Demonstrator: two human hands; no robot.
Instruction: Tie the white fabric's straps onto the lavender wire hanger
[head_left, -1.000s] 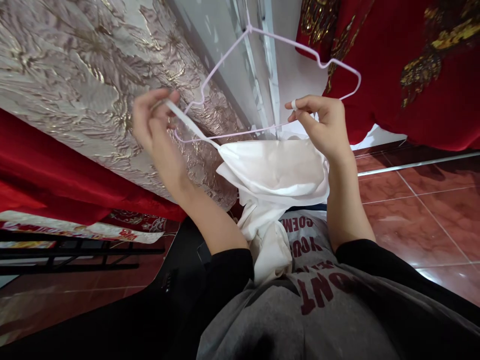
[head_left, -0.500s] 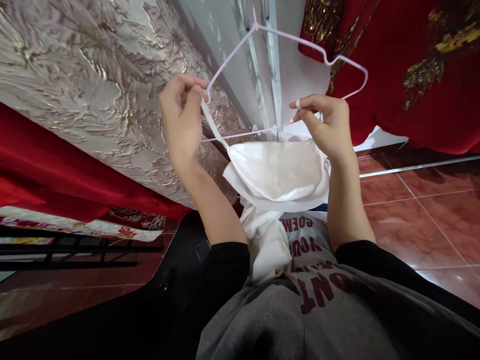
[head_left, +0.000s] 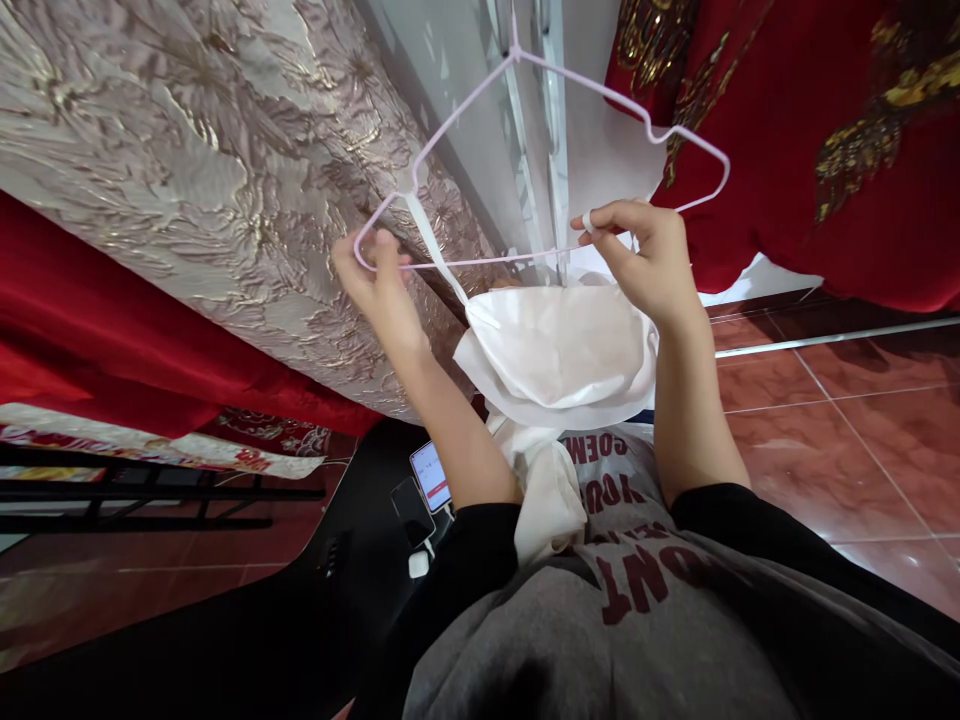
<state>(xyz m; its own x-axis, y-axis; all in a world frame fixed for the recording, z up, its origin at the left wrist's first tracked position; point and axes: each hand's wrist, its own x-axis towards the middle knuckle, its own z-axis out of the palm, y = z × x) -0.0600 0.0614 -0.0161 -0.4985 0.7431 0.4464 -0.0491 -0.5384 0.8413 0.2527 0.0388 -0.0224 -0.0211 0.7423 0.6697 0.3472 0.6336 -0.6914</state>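
We've got a white, thin-strapped fabric garment (head_left: 559, 345) right in front of our chest, its top edge just under the lower bar of a pale pink thin-wire hanger (head_left: 516, 55). The narrow white strap (head_left: 435, 245) on its left side sits in the hanger's left notch, and the rest bunches down onto our grey T-shirt with dark red lettering (head_left: 622, 580).

Our right hand (head_left: 645, 250) is closed in a pinch by the lower bar, holding up the garment's right side; a white band shows round the index finger, though we can't tell if it's strap. Our left hand (head_left: 382, 275) is half curled at the hanger's lower left corner, a bit blurry, so we can't say if it's gripping.

Off to the left hangs shiny, crinkled pinkish-beige fabric (head_left: 225, 170); on the right, red cloth with gold sequins (head_left: 765, 170). Near the upper edge of a smooth black surface (head_left: 247, 640), beside our left forearm, lie a lit phone (head_left: 431, 475) and a dark-screened phone (head_left: 412, 510). Reddish tiled floor (head_left: 885, 440) shows at right.
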